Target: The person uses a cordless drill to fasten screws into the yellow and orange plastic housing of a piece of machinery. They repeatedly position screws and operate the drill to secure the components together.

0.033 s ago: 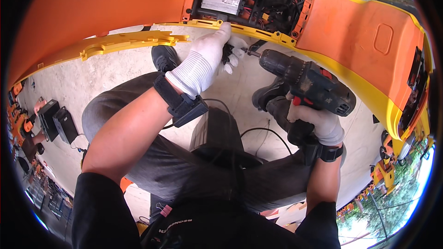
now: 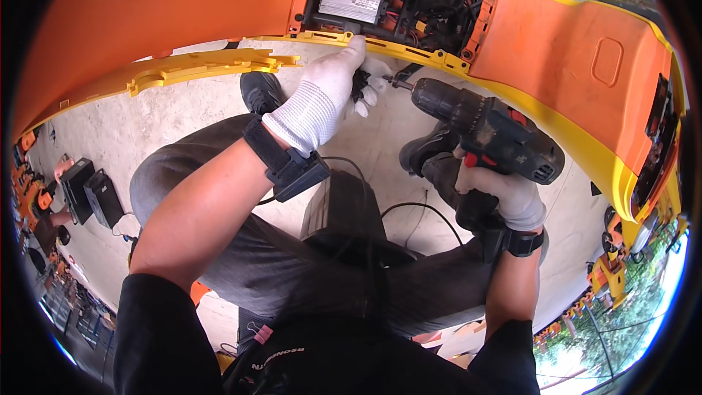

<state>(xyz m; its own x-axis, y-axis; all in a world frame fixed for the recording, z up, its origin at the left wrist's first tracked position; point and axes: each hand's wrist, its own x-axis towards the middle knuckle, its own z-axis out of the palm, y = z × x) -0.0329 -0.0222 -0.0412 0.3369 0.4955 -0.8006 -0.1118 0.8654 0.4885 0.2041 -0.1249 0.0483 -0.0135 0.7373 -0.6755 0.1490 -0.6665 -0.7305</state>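
My left hand [image 2: 329, 80], in a white glove, has its thumb up against the yellow edge strip [image 2: 395, 47] below an open bay. Its curled fingers hold a cluster of small black pieces [image 2: 359, 85] that look like screws. My right hand [image 2: 501, 190], also gloved, is wrapped round the grip of a black and red cordless drill [image 2: 504, 132]. The drill points left, and its thin bit [image 2: 399, 83] ends close beside my left fingertips. Whether the bit touches anything there, I cannot tell.
Inside the bay sit a silver-labelled box [image 2: 352, 1] and dark wiring [image 2: 457, 11]. Orange panels [image 2: 183, 0] flank it, and a yellow trim piece [image 2: 197, 67] juts out at left. Cables [image 2: 424, 205] hang between my legs. Two black boxes [image 2: 102, 196] stand on the floor at left.
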